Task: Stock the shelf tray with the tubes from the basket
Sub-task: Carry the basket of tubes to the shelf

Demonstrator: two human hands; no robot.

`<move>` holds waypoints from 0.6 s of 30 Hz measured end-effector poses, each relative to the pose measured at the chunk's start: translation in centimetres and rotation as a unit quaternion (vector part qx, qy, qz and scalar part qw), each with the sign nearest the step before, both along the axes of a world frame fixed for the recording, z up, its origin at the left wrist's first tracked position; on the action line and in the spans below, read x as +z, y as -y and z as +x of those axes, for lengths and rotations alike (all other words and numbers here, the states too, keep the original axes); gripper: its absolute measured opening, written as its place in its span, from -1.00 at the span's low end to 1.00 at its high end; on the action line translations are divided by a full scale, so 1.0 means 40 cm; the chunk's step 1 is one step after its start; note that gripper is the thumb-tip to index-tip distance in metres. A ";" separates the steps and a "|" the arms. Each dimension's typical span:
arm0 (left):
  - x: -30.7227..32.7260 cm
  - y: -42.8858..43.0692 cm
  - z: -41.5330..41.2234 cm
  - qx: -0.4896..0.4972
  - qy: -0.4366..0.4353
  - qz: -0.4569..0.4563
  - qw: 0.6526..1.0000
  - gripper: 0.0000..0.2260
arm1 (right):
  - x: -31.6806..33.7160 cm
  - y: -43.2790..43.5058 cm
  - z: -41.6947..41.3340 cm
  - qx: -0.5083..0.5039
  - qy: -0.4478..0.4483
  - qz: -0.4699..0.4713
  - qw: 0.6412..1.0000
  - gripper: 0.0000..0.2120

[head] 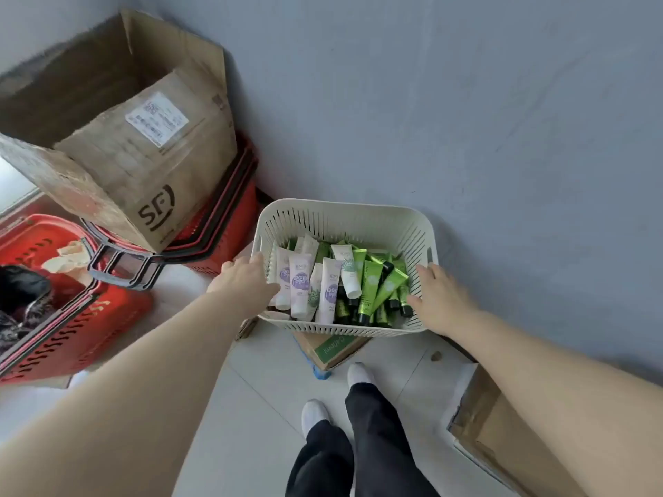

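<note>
A cream slotted plastic basket (pixel 344 217) stands against the grey wall on top of a small cardboard box. It holds several tubes: white ones with purple labels (pixel 299 286) on the left and green ones with black caps (pixel 385 290) on the right. My left hand (pixel 245 281) rests on the basket's left rim, fingers curled over the edge. My right hand (pixel 439 299) lies against the right rim with fingers spread, by the side handle slot. Neither hand holds a tube. No shelf tray is in view.
An open brown cardboard box (pixel 143 163) sits on stacked red shopping baskets (pixel 219 227) at the left. Another red basket (pixel 61 310) with cloth in it is at far left. A flat cardboard box (pixel 502 443) lies at lower right. My feet stand on white floor tiles.
</note>
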State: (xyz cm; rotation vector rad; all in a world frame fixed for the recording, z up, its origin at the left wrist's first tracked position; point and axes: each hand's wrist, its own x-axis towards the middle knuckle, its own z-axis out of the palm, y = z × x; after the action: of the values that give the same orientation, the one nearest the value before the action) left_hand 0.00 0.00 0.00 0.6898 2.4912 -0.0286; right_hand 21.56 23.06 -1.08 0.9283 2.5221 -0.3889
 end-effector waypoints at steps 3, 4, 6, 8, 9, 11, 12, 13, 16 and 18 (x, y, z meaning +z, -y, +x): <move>-0.063 -0.038 -0.035 0.080 0.000 0.015 0.997 -0.47 | -0.057 -0.033 -0.027 -0.036 -0.013 -0.004 0.999 -0.38; -0.080 -0.051 -0.044 0.105 0.005 0.021 0.994 -0.47 | -0.072 -0.039 -0.036 -0.046 -0.014 -0.006 0.999 -0.36; -0.121 -0.081 -0.062 0.145 0.014 0.042 0.988 -0.44 | -0.106 -0.061 -0.057 -0.076 -0.031 0.004 0.997 -0.31; -0.158 -0.103 -0.075 0.170 0.020 0.058 0.984 -0.39 | -0.130 -0.077 -0.073 -0.120 -0.061 0.000 0.991 -0.26; -0.177 -0.109 -0.079 0.180 0.020 0.066 0.981 -0.37 | -0.143 -0.082 -0.078 -0.144 -0.078 -0.011 0.986 -0.25; -0.202 -0.110 -0.084 0.206 0.012 0.099 0.973 -0.40 | -0.162 -0.084 -0.081 -0.176 -0.110 -0.039 0.977 -0.23; -0.210 -0.105 -0.085 0.219 0.009 0.120 0.968 -0.44 | -0.168 -0.083 -0.080 -0.182 -0.116 -0.045 0.975 -0.22; -0.217 -0.098 -0.086 0.231 0.016 0.142 0.962 -0.43 | -0.172 -0.083 -0.076 -0.186 -0.120 -0.048 0.974 -0.21; -0.226 -0.069 -0.092 0.270 0.068 0.196 0.940 -0.28 | -0.173 -0.091 -0.068 -0.205 -0.134 -0.067 0.967 -0.20; -0.226 -0.062 -0.098 0.299 0.097 0.216 0.924 -0.25 | -0.171 -0.100 -0.067 -0.226 -0.142 -0.090 0.959 -0.21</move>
State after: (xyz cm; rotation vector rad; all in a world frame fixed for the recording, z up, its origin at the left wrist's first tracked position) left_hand -3.93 2.46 -9.04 0.0550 2.4239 0.7930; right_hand 18.89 27.07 -7.91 1.4621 2.4430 -0.9367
